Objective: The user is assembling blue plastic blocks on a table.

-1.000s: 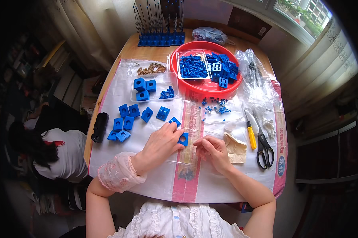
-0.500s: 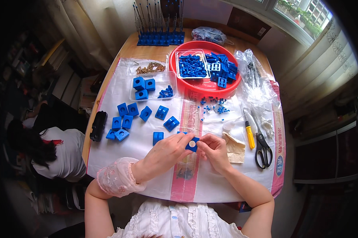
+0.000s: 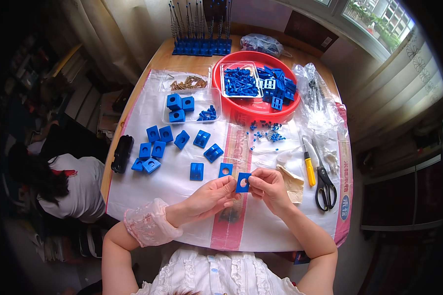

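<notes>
Left hand turned thumb-up, loosely curled, grip unclear, right hand pinching blue plate

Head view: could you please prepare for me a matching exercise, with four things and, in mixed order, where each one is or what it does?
Things:
1. scissors
2. red basin
3. black case
4. right hand

Descriptions:
a. near the left edge of the table
b. pinches a blue plate
c. right of the yellow tool
d. bears a clear tray

Pairs: 1-c, 2-d, 3-a, 4-b
</notes>
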Motion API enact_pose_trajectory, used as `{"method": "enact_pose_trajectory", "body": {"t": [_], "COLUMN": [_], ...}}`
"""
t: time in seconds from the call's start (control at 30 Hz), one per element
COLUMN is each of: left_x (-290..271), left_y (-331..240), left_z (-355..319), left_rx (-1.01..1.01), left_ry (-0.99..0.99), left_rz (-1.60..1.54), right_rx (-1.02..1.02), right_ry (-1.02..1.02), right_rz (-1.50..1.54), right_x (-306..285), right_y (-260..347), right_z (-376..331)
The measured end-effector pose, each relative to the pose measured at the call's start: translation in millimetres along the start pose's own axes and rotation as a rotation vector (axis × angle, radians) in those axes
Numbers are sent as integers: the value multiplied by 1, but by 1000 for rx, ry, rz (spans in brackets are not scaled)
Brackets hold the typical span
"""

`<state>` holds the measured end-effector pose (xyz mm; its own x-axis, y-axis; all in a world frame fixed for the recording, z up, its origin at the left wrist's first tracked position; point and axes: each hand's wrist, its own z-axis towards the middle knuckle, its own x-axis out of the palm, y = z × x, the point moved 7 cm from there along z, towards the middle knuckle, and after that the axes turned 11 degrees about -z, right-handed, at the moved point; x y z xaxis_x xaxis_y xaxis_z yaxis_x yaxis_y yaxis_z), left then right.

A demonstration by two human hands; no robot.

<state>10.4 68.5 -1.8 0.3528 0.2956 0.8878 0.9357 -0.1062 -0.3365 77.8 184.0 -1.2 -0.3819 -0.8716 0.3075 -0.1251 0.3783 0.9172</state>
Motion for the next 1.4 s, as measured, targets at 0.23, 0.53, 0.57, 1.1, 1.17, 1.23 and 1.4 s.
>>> {"method": "enact_pose_trajectory", "body": {"t": [0.23,0.53,0.57,1.1,1.17,1.23,1.4], "left_x": [-1,-3,-5,-5,-3,-7,-12], "left_y": [7,3,3,1,2,1,2], "left_z": [13,21,20,17,19,18,21], "left_rx": [-26,-1,-11,-22,-25,-12,-12], "left_ry": [24,30,52,46,28,8,20], "left_rz": [-55,-107,-136,-281,-285,-280,-311], "right_rx": [47,21,25,-912,-856,-763,-425], "right_ry": [-92,-79,-94,-813,-784,-771,-595], "right_rz": [-10,-70,-81,-282,-209,-344,-1019], "right_x": [-11,-8,-8,-59,-78,-92,-108], "right_y": [6,14,14,147,154,151,98], "right_z": [-2,-3,-3,-86,-88,-85,-50]}}
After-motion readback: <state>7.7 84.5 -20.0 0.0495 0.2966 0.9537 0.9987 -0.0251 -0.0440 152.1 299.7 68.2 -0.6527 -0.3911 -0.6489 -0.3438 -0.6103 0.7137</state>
